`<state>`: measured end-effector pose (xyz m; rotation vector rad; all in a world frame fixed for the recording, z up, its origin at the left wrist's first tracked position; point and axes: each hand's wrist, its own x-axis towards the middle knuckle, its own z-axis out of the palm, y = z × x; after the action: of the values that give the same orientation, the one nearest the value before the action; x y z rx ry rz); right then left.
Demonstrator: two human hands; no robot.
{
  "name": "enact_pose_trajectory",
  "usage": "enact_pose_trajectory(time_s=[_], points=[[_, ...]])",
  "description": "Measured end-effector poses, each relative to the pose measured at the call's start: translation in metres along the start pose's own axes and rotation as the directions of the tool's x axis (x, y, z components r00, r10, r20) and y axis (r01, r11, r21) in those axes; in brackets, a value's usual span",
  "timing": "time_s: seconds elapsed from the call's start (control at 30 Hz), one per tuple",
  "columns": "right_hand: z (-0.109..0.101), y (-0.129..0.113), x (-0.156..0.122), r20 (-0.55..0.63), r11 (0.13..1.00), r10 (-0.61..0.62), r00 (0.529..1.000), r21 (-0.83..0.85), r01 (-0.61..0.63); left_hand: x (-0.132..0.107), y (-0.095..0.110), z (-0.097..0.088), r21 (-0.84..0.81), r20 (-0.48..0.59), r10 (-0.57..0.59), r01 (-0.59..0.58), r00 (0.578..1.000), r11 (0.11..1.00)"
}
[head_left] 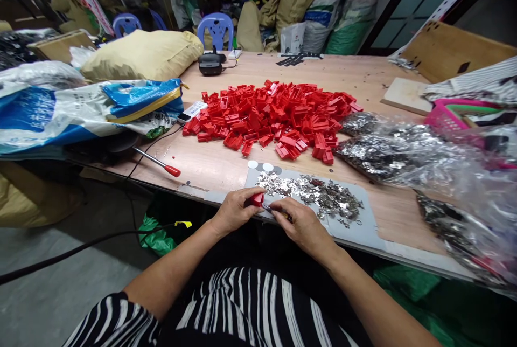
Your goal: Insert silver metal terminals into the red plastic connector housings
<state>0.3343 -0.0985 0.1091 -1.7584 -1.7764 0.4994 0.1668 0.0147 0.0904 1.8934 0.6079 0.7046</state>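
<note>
My left hand (234, 209) pinches a small red plastic piece (257, 199) at the table's near edge. My right hand (299, 223) is closed on a thin silver metal piece (268, 208) whose tip touches the red piece. Just beyond my hands a heap of small silver metal clips (319, 193) lies on a grey mat (363, 226). Farther back, a big pile of red plastic pieces (274, 118) covers the middle of the wooden table (210, 166).
Clear plastic bags of metal parts (407, 155) fill the right side, with a pink basket (448, 115) behind. A red-tipped tool (161, 164) and blue-white sacks (81, 112) lie left. A black device (210, 64), cardboard and blue chairs stand at the back.
</note>
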Motion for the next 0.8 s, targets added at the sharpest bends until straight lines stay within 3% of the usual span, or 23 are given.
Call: enact_pose_trajectory(time_s=[0.27, 0.8], points=[[0.003, 0.004, 0.0, 0.022, 0.998, -0.027, 0.999, -0.057, 0.029, 0.003, -0.001, -0.002, -0.011, 0.02, -0.01, 0.01, 1.0, 1.0], [0.005, -0.01, 0.01, 0.075, 0.991, 0.12, 0.99, -0.069, -0.115, 0.002, -0.004, 0.001, -0.011, 0.004, -0.014, 0.015, 1.0, 1.0]])
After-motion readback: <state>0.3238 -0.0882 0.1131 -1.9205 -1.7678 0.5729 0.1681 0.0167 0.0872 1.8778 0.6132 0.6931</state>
